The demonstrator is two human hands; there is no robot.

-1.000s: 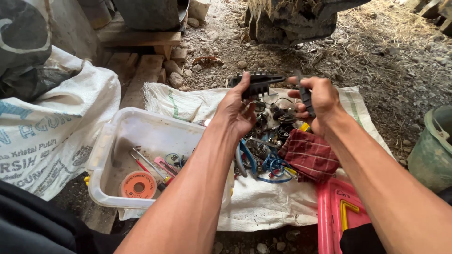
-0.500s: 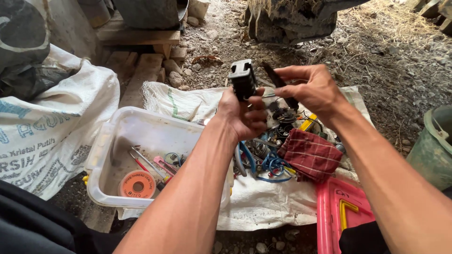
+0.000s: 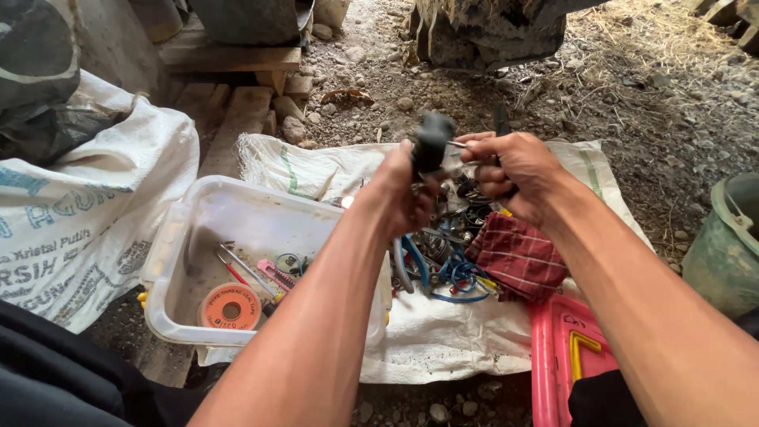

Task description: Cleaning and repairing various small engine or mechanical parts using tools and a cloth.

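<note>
Ground: we see gravel and straw across the upper half of the frame; planks (image 3: 237, 71) lie at the upper left.
Sack: a large white woven sack (image 3: 87, 213) with blue lettering fills the left side; a dark bundle sits above it.
Cloth: a second white sack (image 3: 443, 340) is spread flat in the middle of the frame; our tools lie on it.
Tub: a white plastic tub (image 3: 170, 261) stands at lower left, touching the spread sack; inside we see an orange tape roll (image 3: 229, 307), a pink knife and thin metal tools.
Bucket: a green bucket (image 3: 723, 245) stands at the right edge, well apart from the tub.
Case: a pink plastic case (image 3: 561, 364) lies at the bottom, right of centre.
Rag: a red checked rag (image 3: 518, 257) lies on the spread sack, just beside a heap of blue-handled pliers (image 3: 423, 269) and dark metal parts.
Left hand: our left hand (image 3: 399, 190) is raised over the heap; its fingers are clamped round a black blocky part (image 3: 432, 142), held upright at the centre of the frame.
Right hand: our right hand (image 3: 514, 170) is just beside the left; its fingers are closed on a dark-handled tool (image 3: 501, 120) whose thin metal tip touches the black part.
</note>
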